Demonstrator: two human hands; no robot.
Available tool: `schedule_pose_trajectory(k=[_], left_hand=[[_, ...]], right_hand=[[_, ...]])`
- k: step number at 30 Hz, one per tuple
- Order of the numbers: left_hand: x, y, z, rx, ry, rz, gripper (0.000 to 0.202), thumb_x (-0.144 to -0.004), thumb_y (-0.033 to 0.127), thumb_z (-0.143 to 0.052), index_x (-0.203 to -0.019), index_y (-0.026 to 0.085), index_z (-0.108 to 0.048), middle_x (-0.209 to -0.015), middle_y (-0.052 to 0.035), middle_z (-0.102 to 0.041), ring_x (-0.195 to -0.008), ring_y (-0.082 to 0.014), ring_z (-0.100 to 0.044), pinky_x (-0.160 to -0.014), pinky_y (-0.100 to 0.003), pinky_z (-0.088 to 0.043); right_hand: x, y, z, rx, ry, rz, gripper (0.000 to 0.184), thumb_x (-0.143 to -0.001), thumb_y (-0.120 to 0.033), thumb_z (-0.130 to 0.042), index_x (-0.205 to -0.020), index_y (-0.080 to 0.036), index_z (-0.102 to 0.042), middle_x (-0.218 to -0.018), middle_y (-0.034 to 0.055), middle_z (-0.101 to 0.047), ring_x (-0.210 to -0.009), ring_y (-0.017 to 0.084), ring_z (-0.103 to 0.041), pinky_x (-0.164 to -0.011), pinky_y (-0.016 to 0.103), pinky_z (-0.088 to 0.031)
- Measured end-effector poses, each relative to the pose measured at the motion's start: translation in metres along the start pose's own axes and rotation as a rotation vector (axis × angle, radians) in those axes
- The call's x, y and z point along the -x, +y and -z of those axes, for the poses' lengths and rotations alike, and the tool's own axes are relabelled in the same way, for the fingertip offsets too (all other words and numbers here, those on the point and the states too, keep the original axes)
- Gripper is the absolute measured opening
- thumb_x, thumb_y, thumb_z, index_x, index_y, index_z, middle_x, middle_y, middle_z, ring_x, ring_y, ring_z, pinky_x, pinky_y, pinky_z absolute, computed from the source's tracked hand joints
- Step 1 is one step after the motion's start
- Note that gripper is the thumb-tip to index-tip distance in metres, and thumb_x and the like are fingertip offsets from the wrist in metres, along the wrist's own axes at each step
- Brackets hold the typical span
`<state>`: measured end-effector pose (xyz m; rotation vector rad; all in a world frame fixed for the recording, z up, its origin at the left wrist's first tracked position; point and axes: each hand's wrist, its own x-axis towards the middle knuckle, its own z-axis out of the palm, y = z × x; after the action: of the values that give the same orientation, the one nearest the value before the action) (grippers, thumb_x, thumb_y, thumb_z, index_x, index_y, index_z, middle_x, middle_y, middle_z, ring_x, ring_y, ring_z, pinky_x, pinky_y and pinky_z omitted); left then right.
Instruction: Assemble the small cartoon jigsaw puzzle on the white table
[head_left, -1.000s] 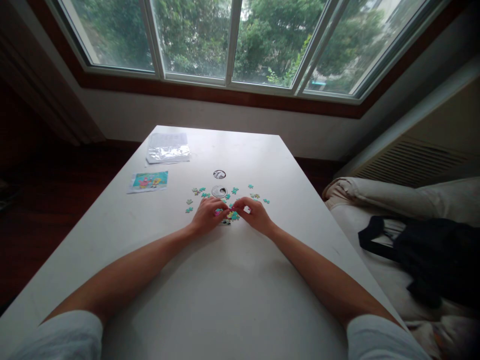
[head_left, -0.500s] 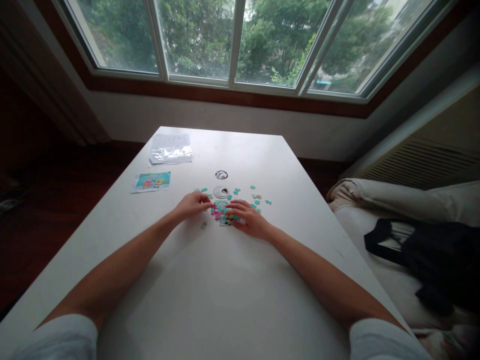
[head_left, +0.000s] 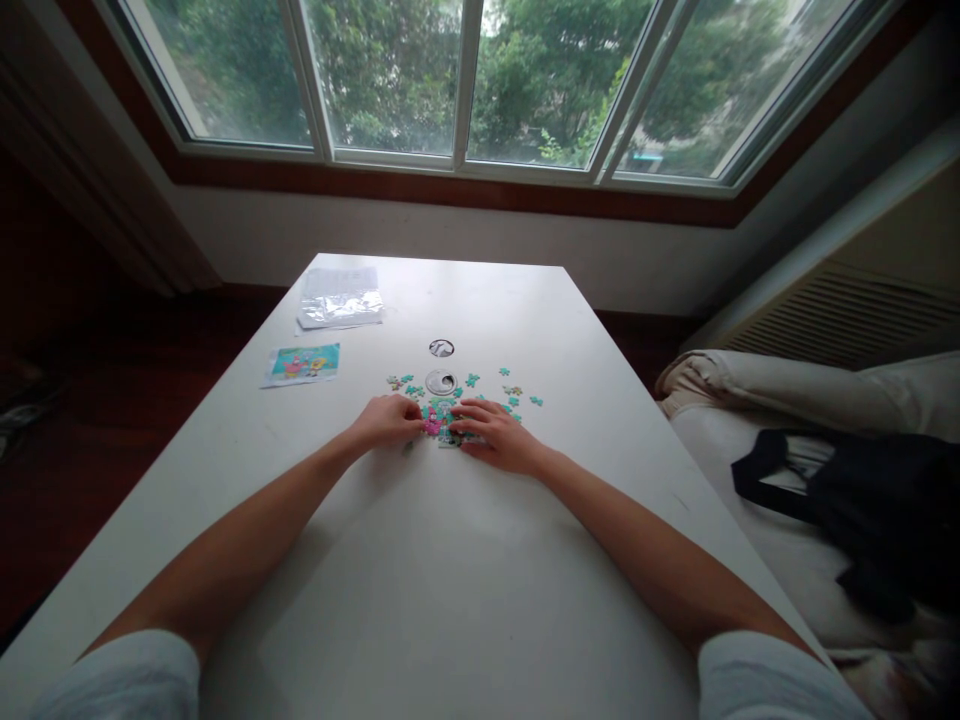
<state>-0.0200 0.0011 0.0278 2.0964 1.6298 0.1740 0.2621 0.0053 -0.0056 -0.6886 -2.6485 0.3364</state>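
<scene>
A partly assembled jigsaw puzzle [head_left: 433, 424] in pink and green lies flat on the white table [head_left: 450, 580], between my two hands. At its left edge my left hand [head_left: 390, 420] is closed, thumb and fingertips pinched at a jigsaw piece that they mostly cover. My right hand [head_left: 499, 435] rests open, its fingers spread over the puzzle's right part, hiding much of it. Loose jigsaw pieces [head_left: 512, 391] lie behind and right of the puzzle; more loose pieces [head_left: 405, 379] are scattered behind my left hand. One pale piece is partly hidden under my left hand.
Two round silvery discs [head_left: 441, 382] lie just behind the puzzle. Farther left are a colourful cartoon picture card [head_left: 301, 364] and a clear plastic bag [head_left: 341, 297]. Beyond the table's right edge, dark cloth [head_left: 862, 500] lies on a pale sofa [head_left: 795, 390].
My left hand has moved slightly right and down, its fingertips now against the puzzle's left edge and partly covering the pale loose piece. My right hand has barely moved.
</scene>
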Motion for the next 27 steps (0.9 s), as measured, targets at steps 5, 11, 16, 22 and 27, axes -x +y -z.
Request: schedule_pose_trajectory(k=[5, 11, 16, 22, 27], left_hand=[[0.0, -0.001, -0.002, -0.021, 0.012, -0.025, 0.035, -0.081, 0.054, -0.061, -0.077, 0.022, -0.074, -0.075, -0.0021, -0.072, -0.07, -0.0169, -0.06, -0.061, -0.027, -0.033], [0.001, 0.001, -0.005, -0.074, 0.052, -0.037, 0.031, -0.082, 0.051, -0.06, -0.074, 0.023, -0.07, -0.074, -0.0016, -0.072, -0.069, -0.0178, -0.061, -0.061, -0.028, -0.031], [0.004, 0.007, -0.005, -0.127, 0.089, -0.046, 0.033, -0.085, 0.051, -0.058, -0.074, 0.023, -0.071, -0.074, -0.003, -0.072, -0.07, -0.0189, -0.062, -0.064, -0.029, -0.033], [0.007, 0.012, -0.006, -0.174, 0.098, -0.049, 0.033, -0.087, 0.049, -0.056, -0.073, 0.023, -0.071, -0.074, -0.0031, -0.073, -0.071, -0.0197, -0.064, -0.065, -0.029, -0.033], [0.008, 0.016, -0.007, -0.177, 0.121, -0.041, 0.035, -0.089, 0.049, -0.056, -0.072, 0.023, -0.071, -0.074, -0.0038, -0.074, -0.073, -0.0203, -0.065, -0.067, -0.03, -0.035]], right_hand=[[0.0, 0.0, 0.0, 0.003, 0.001, -0.003, 0.035, -0.1, -0.038, -0.06, -0.133, -0.028, -0.065, -0.148, 0.0076, -0.058, -0.144, 0.028, -0.045, -0.117, 0.05, -0.039], [0.0, -0.001, 0.001, 0.002, 0.004, -0.006, 0.036, -0.099, -0.037, -0.061, -0.134, -0.028, -0.065, -0.148, 0.008, -0.059, -0.143, 0.027, -0.046, -0.117, 0.049, -0.04], [0.0, 0.001, -0.001, 0.006, 0.003, -0.004, 0.036, -0.1, -0.039, -0.06, -0.134, -0.029, -0.065, -0.148, 0.0074, -0.058, -0.144, 0.027, -0.045, -0.117, 0.049, -0.04], [0.0, 0.001, -0.001, 0.01, 0.012, -0.006, 0.035, -0.1, -0.039, -0.06, -0.133, -0.029, -0.065, -0.148, 0.0072, -0.059, -0.143, 0.027, -0.046, -0.117, 0.049, -0.04], [0.0, 0.001, -0.002, 0.012, 0.012, -0.01, 0.035, -0.099, -0.038, -0.061, -0.133, -0.029, -0.065, -0.148, 0.007, -0.059, -0.143, 0.027, -0.046, -0.117, 0.049, -0.04]])
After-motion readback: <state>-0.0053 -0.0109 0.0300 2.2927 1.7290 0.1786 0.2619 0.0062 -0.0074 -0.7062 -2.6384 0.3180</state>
